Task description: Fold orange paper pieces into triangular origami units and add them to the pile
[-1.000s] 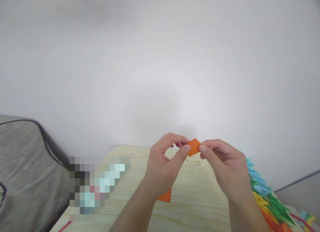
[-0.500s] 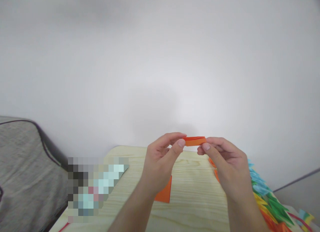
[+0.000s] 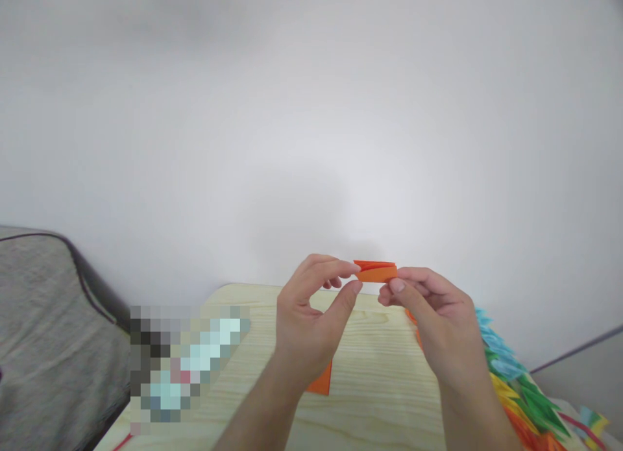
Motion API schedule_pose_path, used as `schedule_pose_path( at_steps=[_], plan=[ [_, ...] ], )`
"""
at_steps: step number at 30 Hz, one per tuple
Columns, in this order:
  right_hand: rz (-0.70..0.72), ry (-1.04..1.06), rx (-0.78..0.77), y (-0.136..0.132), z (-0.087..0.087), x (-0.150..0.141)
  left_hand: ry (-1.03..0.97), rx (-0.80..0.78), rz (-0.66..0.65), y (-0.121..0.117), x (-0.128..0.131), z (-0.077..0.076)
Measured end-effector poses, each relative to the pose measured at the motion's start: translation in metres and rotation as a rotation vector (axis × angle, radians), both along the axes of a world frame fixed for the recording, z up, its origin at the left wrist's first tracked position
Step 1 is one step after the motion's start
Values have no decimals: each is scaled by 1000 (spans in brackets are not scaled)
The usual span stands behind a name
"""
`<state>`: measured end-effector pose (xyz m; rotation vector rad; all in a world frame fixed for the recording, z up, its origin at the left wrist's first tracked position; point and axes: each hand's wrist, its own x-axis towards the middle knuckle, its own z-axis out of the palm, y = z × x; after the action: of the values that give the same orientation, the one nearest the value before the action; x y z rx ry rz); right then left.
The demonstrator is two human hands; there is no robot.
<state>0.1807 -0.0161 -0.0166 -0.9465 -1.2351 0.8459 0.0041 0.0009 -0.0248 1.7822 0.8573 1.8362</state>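
Observation:
A small strip of folded orange paper [image 3: 378, 273] is held up above the table, its layers spread apart at the top left. My right hand [image 3: 438, 315] pinches its right end between thumb and fingers. At the left end, the index fingertip of my left hand [image 3: 311, 315] reaches into the gap between the layers, with the thumb at the lower corner. The other left fingers are curled behind. On the table below, a flat orange paper piece [image 3: 320, 381] lies partly hidden by my left wrist.
Behind the light wooden table [image 3: 379, 399] stands a white wall [image 3: 311, 113]. Orange folded pieces [image 3: 413, 316] and a pile of blue, green, yellow and orange folded paper [image 3: 530, 399] lie at right. A blurred-out pale item [image 3: 204, 353] and grey fabric [image 3: 53, 334] are at left.
My left index finger has shifted from the top of the paper into its opening, and the left fingers are wider apart. The paper's layers have spread more. Both hands have moved slightly left.

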Motion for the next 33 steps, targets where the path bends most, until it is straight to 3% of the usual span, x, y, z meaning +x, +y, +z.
schedule_pose_path(
  at_steps=[14, 21, 28, 33],
  plan=[
    [161, 134, -101, 1, -1, 3, 15, 55, -19, -1, -1, 1],
    [196, 97, -126, 2, 2, 4, 20, 80, -33, -1, -1, 0],
    [-6, -51, -84, 0, 4, 2, 64, 150, -44, 1, -2, 0],
    [-49, -96, -44, 3, 0, 3, 175, 190, 20, 0, -3, 1]
  ],
)
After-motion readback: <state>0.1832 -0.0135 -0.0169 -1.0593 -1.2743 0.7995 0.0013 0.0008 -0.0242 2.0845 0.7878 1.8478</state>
